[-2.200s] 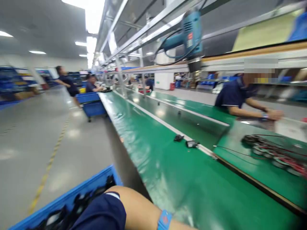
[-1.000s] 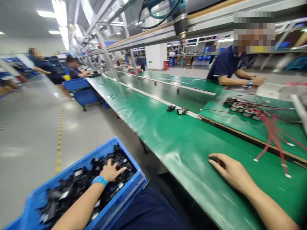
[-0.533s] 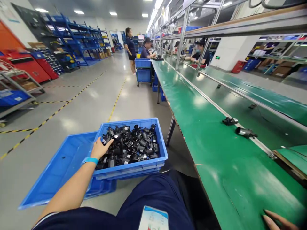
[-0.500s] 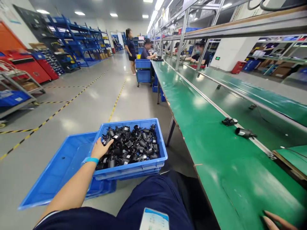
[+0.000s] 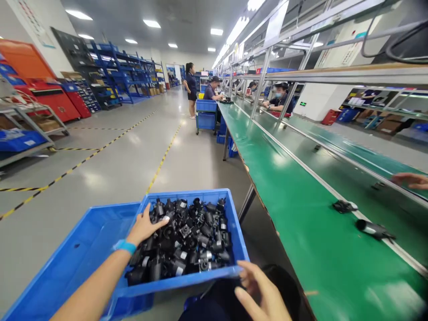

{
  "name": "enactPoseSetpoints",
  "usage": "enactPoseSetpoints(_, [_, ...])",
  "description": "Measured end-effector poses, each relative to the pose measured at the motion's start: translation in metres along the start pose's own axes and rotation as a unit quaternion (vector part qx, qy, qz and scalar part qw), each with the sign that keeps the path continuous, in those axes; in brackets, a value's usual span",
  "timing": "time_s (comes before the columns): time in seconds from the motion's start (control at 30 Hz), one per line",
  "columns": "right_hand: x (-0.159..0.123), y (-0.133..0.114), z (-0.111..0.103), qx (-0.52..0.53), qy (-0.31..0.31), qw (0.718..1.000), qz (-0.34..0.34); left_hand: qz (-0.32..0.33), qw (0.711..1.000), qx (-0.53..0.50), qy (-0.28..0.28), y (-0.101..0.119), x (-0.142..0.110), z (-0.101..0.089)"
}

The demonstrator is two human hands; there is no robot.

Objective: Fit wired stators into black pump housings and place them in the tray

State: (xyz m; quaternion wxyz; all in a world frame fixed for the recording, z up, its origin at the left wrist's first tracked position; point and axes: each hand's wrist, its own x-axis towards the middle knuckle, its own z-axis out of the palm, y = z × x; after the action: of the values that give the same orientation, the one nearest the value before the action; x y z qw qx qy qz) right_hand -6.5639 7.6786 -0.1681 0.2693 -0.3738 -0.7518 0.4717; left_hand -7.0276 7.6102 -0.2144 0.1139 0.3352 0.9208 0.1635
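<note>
The left hand [image 5: 144,227] is spread wide over the left edge of the blue bin [image 5: 189,281], thumb out over the black parts [image 5: 185,232], with nothing seen pinched in it; its underside is hidden. The right hand [image 5: 262,290] is half curled, thumb apart from the fingers, with its fingertips at the bin's near right corner; I can't tell if they touch it. The bin looks stiff, and with so many parts in it, it is likely heavy. Its rim seems the best place to hold, one hand on each side. The parts lie in a messy heap inside. They look hard and smooth, so they may slip a bit. The fat round body seems a good place to grab, as the thin ends might snap. Some have little white stickers [image 5: 179,270], too small to read. Two more parts [image 5: 374,229] lie on the green bench [image 5: 284,214] to the right. Farther off, a green sign [image 5: 302,103], a hanging paper [image 5: 277,22] and a wall poster [image 5: 31,26] have no words I can read. I see no brand name.
</note>
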Motion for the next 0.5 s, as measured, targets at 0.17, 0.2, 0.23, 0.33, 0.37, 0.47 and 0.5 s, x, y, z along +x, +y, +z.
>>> enactPoseSetpoints(0.17, [0.157,0.000,0.110,0.096,-0.116,0.987,0.048,0.059,0.998,0.032,-0.016,-0.003,-0.001,0.002])
enactPoseSetpoints(0.2, [0.180,0.006,0.129,0.097,-0.124,0.986,0.063,0.071,0.996,0.041,-0.024,-0.002,0.002,0.004])
enactPoseSetpoints(0.23, [0.200,0.013,0.146,0.096,-0.131,0.984,0.077,0.082,0.995,0.048,-0.035,0.000,0.006,0.005])
enactPoseSetpoints(0.33, [0.239,0.029,0.182,0.090,-0.147,0.978,0.120,0.093,0.991,0.059,-0.078,0.005,0.026,0.006])
enactPoseSetpoints(0.37, [0.248,0.032,0.190,0.089,-0.153,0.976,0.131,0.091,0.990,0.062,-0.092,0.005,0.034,0.006])
enactPoseSetpoints(0.47, [0.268,0.034,0.208,0.092,-0.177,0.969,0.144,0.078,0.987,0.052,-0.128,-0.001,0.054,0.002])
enactPoseSetpoints(0.5, [0.274,0.032,0.214,0.095,-0.183,0.968,0.141,0.076,0.986,0.034,-0.147,-0.002,0.059,0.001])
